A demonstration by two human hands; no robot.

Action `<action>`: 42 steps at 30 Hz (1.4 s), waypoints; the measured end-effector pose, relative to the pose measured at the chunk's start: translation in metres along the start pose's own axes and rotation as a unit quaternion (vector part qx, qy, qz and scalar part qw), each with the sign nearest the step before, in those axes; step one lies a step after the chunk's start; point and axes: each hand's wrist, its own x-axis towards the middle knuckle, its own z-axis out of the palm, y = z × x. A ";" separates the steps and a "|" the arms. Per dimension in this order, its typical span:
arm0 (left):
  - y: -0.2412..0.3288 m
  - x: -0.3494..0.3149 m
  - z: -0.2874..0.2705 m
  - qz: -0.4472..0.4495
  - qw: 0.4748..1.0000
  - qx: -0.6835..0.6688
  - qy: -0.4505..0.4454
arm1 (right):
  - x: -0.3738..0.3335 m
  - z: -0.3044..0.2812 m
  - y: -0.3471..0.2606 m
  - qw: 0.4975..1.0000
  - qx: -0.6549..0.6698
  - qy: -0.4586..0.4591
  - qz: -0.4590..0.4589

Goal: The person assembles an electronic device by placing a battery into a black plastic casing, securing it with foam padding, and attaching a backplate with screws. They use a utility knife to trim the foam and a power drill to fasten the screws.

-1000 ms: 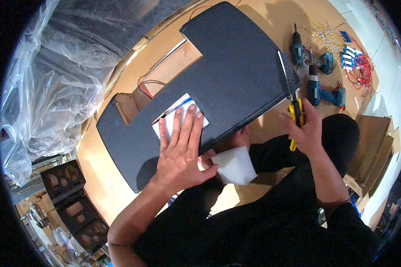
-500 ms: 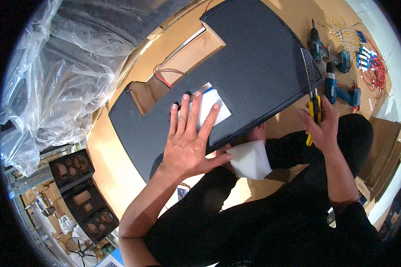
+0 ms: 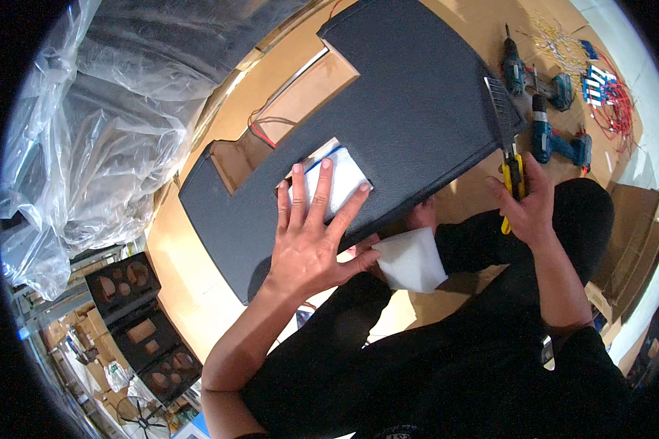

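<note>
A large black-covered box panel (image 3: 425, 95) lies across the middle, with cut-outs along its far edge. My left hand (image 3: 304, 245) lies on it with fingers spread, pressing flat over a white pad (image 3: 349, 174) at a small rectangular opening. A strip of blue shows along the pad's far edge. My right hand (image 3: 529, 201), to the right of the panel, is closed round a yellow-and-black utility knife (image 3: 513, 175). Its long blade is extended, pointing away from me over the panel's right end. A white foam block (image 3: 410, 261) rests by my legs, below the panel's near edge.
Cordless drills (image 3: 553, 139) lie at the right, beside bundles of red wires (image 3: 613, 110) and yellow wires (image 3: 560, 44). Clear plastic sheeting (image 3: 124, 139) covers something at the far left. Black panels with round holes (image 3: 143, 329) stand lower left. Flattened cardboard (image 3: 626, 249) lies right.
The white pad now sits squarer with the opening, and the dark bits beside my left fingertips no longer show. My left fingers have shifted slightly nearer me. The knife stays in my right hand.
</note>
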 end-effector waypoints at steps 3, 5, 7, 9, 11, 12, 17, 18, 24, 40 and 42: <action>0.011 0.006 -0.015 -0.043 0.997 -0.043 -0.037 | 0.001 -0.002 -0.007 0.998 -0.040 -0.033 0.040; 0.015 0.008 -0.019 -0.055 0.996 -0.038 -0.052 | 0.003 -0.001 -0.010 0.999 -0.031 -0.015 0.012; 0.015 0.008 -0.019 -0.053 0.997 -0.009 -0.055 | 0.003 -0.002 -0.012 1.000 -0.028 -0.002 -0.009; 0.020 0.011 -0.022 -0.061 0.996 -0.012 -0.062 | 0.005 -0.001 -0.015 0.999 -0.036 0.004 -0.022; 0.020 0.012 -0.028 -0.070 0.995 -0.036 -0.064 | 0.006 -0.001 -0.016 0.998 -0.047 0.011 -0.036; 0.018 0.011 -0.029 -0.069 0.994 -0.053 -0.062 | 0.006 -0.001 -0.014 0.998 -0.055 0.011 -0.034; 0.001 0.020 -0.027 -0.008 0.995 -0.099 -0.022 | 0.007 -0.001 -0.021 0.998 -0.056 0.007 0.001; 0.000 0.020 -0.029 -0.004 0.995 -0.102 -0.022 | 0.008 0.001 -0.022 0.999 -0.050 0.004 0.006; 0.015 0.025 -0.021 -0.058 0.992 -0.104 -0.040 | 0.007 0.001 -0.020 0.999 -0.038 0.012 0.028; 0.006 0.012 -0.027 -0.074 0.990 -0.107 -0.061 | 0.013 0.001 -0.001 0.950 0.274 0.105 0.108; 0.005 0.014 -0.029 -0.070 0.990 -0.106 -0.057 | 0.021 -0.013 -0.004 0.884 0.391 0.143 0.213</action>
